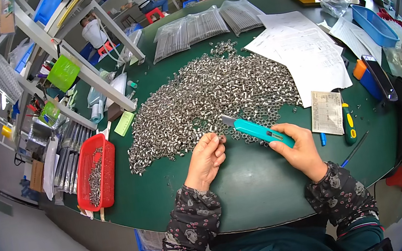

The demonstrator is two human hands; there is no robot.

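snugly, right hand [299, 150] grips a teal cutter [257, 130], left hand [205, 162] pinching a metal piece [222, 139]

Our table [262, 194] has a dark-green top. On it we see a broad heap of small metal rings [211, 90], clear bags [205, 25] of slim grey rods beyond, and, to the right, paper sheets [311, 53], a screwdriver [349, 125] and a pen [356, 148].
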